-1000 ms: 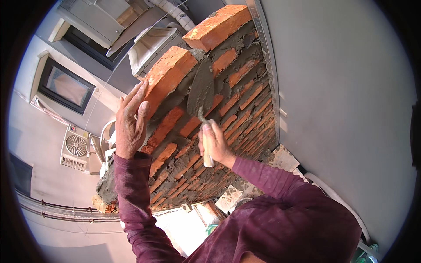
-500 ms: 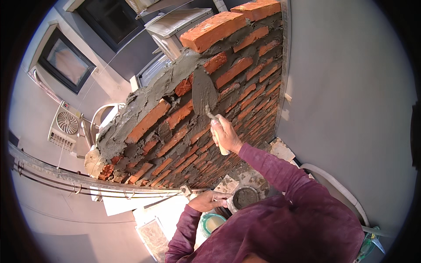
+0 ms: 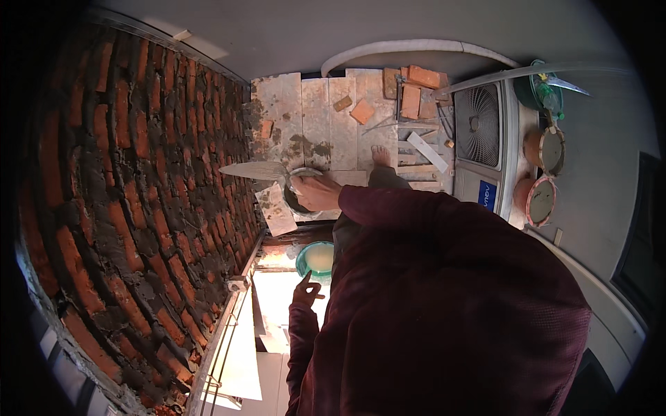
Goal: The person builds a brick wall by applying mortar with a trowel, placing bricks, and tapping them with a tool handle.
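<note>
My right hand (image 3: pixel 318 192) grips the handle of a pointed trowel (image 3: pixel 251 170), whose blade points left toward the brick wall (image 3: pixel 139 208). The hand is just over a dark mortar bucket (image 3: pixel 297 202) on the plank floor. Lower down, my left hand (image 3: pixel 305 290) hangs free with fingers apart and nothing in it, next to a green bowl (image 3: pixel 316 258). The wall of red bricks with rough grey mortar joints fills the left side. My maroon sleeves and torso cover the lower middle.
A bare foot (image 3: pixel 380 155) stands on mortar-stained planks (image 3: pixel 316 118). Loose bricks (image 3: pixel 416 87) lie beyond it. An outdoor fan unit (image 3: pixel 479 128), two round pots (image 3: pixel 542 173) and a white curved pipe (image 3: pixel 416 47) are at the right. A white sheet (image 3: pixel 243 347) lies by the wall's foot.
The view has swung from the wall's top down to the floor. My right hand took the trowel off the wall to the bucket. My left hand dropped beside the green bowl.
</note>
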`<move>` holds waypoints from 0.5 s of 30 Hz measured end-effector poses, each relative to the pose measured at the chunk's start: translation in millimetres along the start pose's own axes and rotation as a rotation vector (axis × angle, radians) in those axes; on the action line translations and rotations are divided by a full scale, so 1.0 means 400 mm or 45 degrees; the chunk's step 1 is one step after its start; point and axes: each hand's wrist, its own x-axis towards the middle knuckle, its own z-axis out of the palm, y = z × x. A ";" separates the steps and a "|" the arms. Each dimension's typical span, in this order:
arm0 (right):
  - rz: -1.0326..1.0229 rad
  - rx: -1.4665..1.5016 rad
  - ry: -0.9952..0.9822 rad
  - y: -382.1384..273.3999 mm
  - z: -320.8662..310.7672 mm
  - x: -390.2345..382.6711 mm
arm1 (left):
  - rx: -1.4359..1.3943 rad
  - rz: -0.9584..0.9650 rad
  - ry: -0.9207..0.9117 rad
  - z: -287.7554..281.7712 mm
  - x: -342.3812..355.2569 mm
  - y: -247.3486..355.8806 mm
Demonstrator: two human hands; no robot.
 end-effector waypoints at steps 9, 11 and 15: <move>0.384 -0.395 -0.666 0.293 0.100 0.044 | -0.018 -0.054 0.128 0.288 0.259 0.033; 0.247 -0.541 -0.981 0.311 0.197 0.083 | 0.079 0.126 0.097 0.485 0.315 -0.087; 0.078 -0.784 -1.199 0.438 0.437 0.166 | 0.099 -0.274 0.261 0.663 0.384 0.051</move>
